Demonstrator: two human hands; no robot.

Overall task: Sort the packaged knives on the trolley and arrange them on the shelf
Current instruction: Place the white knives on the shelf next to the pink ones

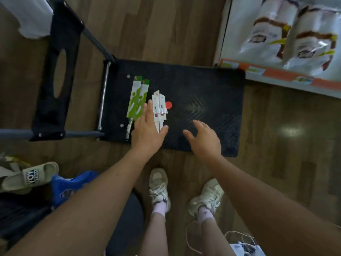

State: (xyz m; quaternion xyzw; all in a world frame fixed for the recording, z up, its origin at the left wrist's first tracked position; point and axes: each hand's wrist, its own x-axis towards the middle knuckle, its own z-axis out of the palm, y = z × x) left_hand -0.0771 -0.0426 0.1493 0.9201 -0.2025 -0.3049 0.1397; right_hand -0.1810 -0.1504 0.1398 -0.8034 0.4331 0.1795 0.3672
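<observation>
A black flat trolley (203, 93) lies on the wooden floor below me. On its left part lie two green-and-white knife packs (138, 97) side by side, and right of them two white knife packs (160, 106) with a red sticker beside them. My left hand (147, 128) hovers flat with spread fingers over the gap between the green and white packs, covering their near ends. My right hand (204, 137) hangs above the bare trolley deck to the right, fingers loosely bent, holding nothing.
The trolley's folded handle (55, 74) stretches to the left. A low shelf (273, 74) with large white bags (295, 32) stands at the top right. My feet in pale trainers (160, 185) stand just before the trolley. A slipper (31, 176) and blue item (72, 185) lie at the left.
</observation>
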